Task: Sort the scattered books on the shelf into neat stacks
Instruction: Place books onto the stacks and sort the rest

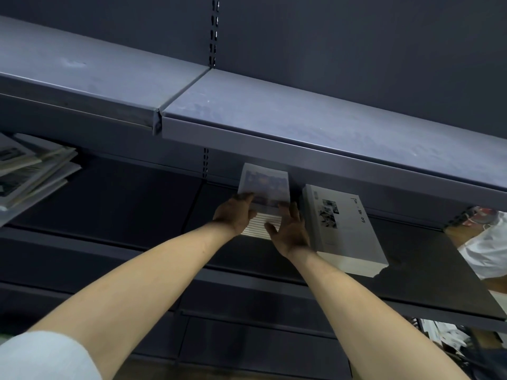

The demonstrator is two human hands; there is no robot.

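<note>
- Small stack of books (264, 187) far back on the dark shelf (428, 270), under the grey upper shelf (301, 116).
- Left hand (233, 215) grasps its left side; right hand (290, 231) lies against its right, fingers straight.
- White book (343, 229) just beside it, right.
- Loose pile of books (33, 171) at the shelf's left edge.

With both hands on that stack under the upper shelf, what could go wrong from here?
1. The left hand and right hand hold the book stack only at its near end; the top book could slide off.
2. The white book lies close beside it and may get knocked.
3. The upper shelf leaves little headroom.
</note>
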